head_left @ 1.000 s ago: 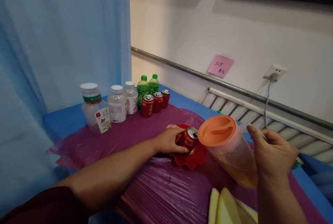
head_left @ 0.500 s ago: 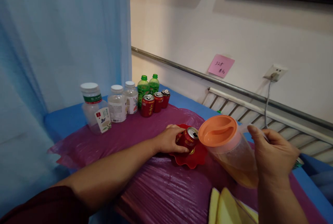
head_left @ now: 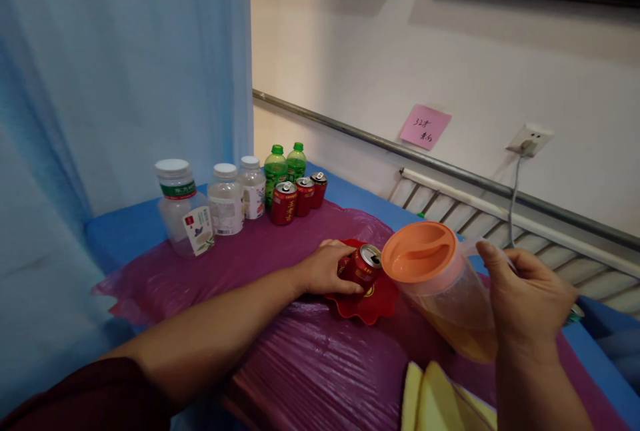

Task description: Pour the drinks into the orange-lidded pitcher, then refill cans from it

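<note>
My left hand (head_left: 330, 269) is wrapped round a red drink can (head_left: 364, 269) whose opened top faces up. Beneath the can lies a red scalloped mat (head_left: 367, 307) with a yellow mark. By its handle, my right hand (head_left: 530, 291) grips a clear plastic pitcher (head_left: 450, 297) holding a yellowish-brown liquid. An orange lid (head_left: 419, 252) covers the pitcher, which tilts left so that its lid edge is close to the can's top. I cannot make out any liquid running between them.
Three red cans (head_left: 284, 204), two green bottles (head_left: 276, 174) and three clear white-capped jars (head_left: 225, 201) stand at the back left on purple plastic sheeting (head_left: 325, 357). A folded yellow cloth (head_left: 440, 401) lies in front. Behind are a radiator (head_left: 465, 217) and a plugged-in cord (head_left: 514, 197).
Almost nothing differs; both hands, the can and the tilted pitcher keep their places.
</note>
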Demonstrator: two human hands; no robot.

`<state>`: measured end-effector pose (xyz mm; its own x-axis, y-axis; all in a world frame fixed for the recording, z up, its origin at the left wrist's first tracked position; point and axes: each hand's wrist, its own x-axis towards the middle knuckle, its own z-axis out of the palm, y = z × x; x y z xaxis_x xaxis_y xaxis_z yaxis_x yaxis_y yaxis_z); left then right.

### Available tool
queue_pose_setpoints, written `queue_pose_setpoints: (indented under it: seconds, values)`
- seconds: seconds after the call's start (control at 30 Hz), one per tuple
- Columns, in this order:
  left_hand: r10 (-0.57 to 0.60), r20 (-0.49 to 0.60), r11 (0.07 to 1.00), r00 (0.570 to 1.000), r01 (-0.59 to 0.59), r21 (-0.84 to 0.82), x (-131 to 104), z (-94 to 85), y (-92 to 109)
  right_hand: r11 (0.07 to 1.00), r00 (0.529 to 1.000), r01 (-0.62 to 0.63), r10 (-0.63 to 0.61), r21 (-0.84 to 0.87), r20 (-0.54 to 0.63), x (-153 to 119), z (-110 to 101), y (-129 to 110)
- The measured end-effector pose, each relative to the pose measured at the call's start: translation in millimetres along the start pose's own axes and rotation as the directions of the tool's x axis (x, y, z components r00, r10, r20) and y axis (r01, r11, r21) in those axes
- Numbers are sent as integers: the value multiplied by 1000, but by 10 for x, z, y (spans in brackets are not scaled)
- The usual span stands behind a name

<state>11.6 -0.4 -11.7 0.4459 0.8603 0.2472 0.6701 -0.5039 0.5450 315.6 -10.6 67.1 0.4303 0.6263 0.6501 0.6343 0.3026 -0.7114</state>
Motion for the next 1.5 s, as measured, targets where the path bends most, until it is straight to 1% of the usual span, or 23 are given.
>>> queue_pose_setpoints:
  seconds: [0.13,0.27,0.57,0.87,1.03,1.27,1.5]
  values:
    - [0,3,1000,1000,0,-5,0,2,-5,1000,1000,-12,12,-13,-3,5,5,18]
    - [4,2,1000,1000,-4,-14,2,3,-9,999,1000,7,-8,-32,-5,3,-3,8]
    - [11,8,1000,1000,-11,-7,7,1,0,999,1000,20,-20,-33,24,-18,-12,-39]
    - [1,2,1000,1000,-1,-8,7,-2,4,1000,1000,10,-10,-25,3,-5,1,6]
    - [16,5,1000,1000,-16,-12,9,8,-11,999,1000,18,-19,-31,-6,-3,-1,7]
    - [12,9,1000,1000,-12,-12,12,7,-7,999,999,34,-34,-22,-1,-16,-6,-21]
    - [-4,8,1000,1000,4,-11,16,18,-15,999,1000,17,-17,-48,3,-10,-4,20]
